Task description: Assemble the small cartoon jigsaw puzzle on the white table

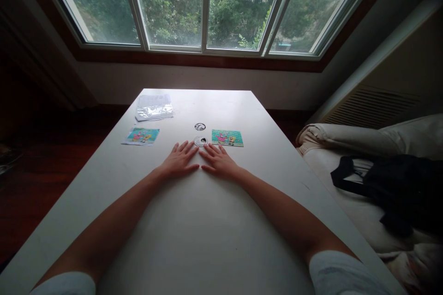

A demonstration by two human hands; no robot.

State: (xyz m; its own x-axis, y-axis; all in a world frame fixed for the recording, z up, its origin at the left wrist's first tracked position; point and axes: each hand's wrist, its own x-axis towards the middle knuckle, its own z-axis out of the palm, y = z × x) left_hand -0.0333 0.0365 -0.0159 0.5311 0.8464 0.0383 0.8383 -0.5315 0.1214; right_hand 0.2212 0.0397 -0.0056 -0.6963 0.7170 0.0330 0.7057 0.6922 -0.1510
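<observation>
Both my left hand (180,160) and my right hand (218,161) lie flat on the white table (204,221), palms down with fingers spread, holding nothing. Just past my fingertips is a round black-and-white disc (200,141), its near edge close to both hands. A second round disc (200,126) lies a little farther off. Beyond my right fingers sits a colourful cartoon jigsaw puzzle (227,138), with pink and yellow figures on teal. To the left, a similar cartoon picture (141,136) rests on a pale sheet or bag.
Papers in a clear plastic sleeve (154,107) lie at the table's far left. A window (204,9) is beyond the table. On the right stands a beige sofa (321,170) with a dark garment or bag (398,189) on it.
</observation>
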